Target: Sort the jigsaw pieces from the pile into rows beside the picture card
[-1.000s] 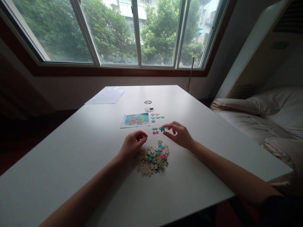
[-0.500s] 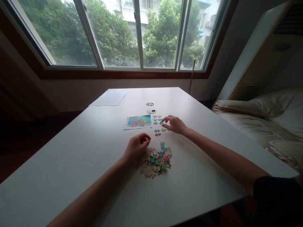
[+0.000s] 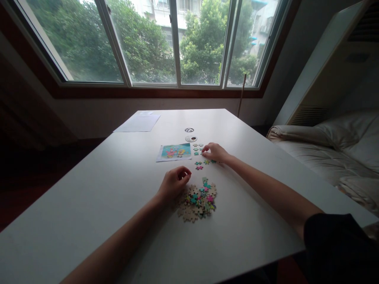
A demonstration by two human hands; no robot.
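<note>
My right hand [image 3: 215, 152] is over the right side of the laid-out pieces, its fingertips closed down on a small teal puzzle piece [image 3: 201, 154] that they partly cover. My left hand [image 3: 175, 180] rests curled on the table just beyond the left edge of a puzzle piece pile [image 3: 197, 203]. Its thumb and fingers come together, and anything between them is too small to make out. The pile mixes grey-brown backs with teal, pink and yellow faces. Nearer my right hand lie several single pieces, among them a pink one [image 3: 199, 168]. Left of them lies a colourful cartoon picture sheet [image 3: 177, 152].
Two round flat discs, a nearer one [image 3: 191, 139] and a farther one [image 3: 189, 129], lie beyond the picture. White paper [image 3: 137, 123] is at the far left corner of the white table [image 3: 97, 205]. A pale sofa [image 3: 319, 144] stands to the right, below the window's right end.
My right hand's fingers have drawn together and down onto the teal piece. The left hand stays by the pile. The whole view has shifted slightly.
</note>
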